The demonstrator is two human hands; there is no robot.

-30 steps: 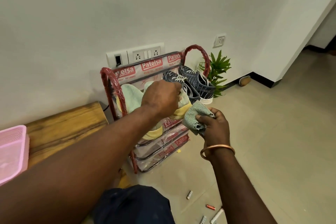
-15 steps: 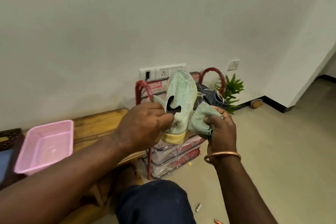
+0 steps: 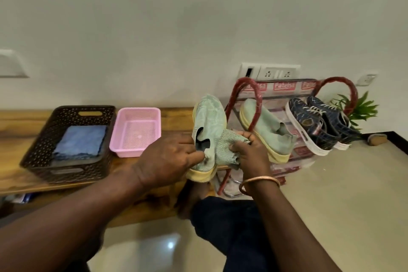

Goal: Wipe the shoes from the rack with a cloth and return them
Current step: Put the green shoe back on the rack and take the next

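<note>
Fingers (image 3: 195, 156) of the left grip (image 3: 167, 159) were curled round the heel end of a pale green knit shoe (image 3: 208, 121) with a yellow sole, pinching at its collar and holding it toe-up in the air between the bench (image 3: 13, 121) and the rack (image 3: 242, 93). The right grip (image 3: 251, 152), with a copper bangle (image 3: 259, 181) on its wrist, was clamped on a grey-green cloth (image 3: 229, 146), which it pressed against the side of that shoe.

Just behind the grips, the matching green shoe (image 3: 265, 132) lay on the top tier of the rack, partly behind one red-wrapped hoop. Beside it on the same tier sat a dark blue lace-up pair (image 3: 313, 126) with white soles. Clear wrap along the rack's top rail carried red labels (image 3: 284, 86) reading "Patelsa"; the labels on the lower tiers were too blurred to read.

On the wooden bench, nearest the held shoe, stood a pink mesh basket (image 3: 138, 115), its mesh floor showing. Just left of it a brown perforated basket (image 3: 66, 110) held a folded blue cloth (image 3: 80, 141).

A white socket panel (image 3: 271, 72) sat on the wall above the rack, and a green plant (image 3: 362, 108) stood at the rack's far end.
</note>
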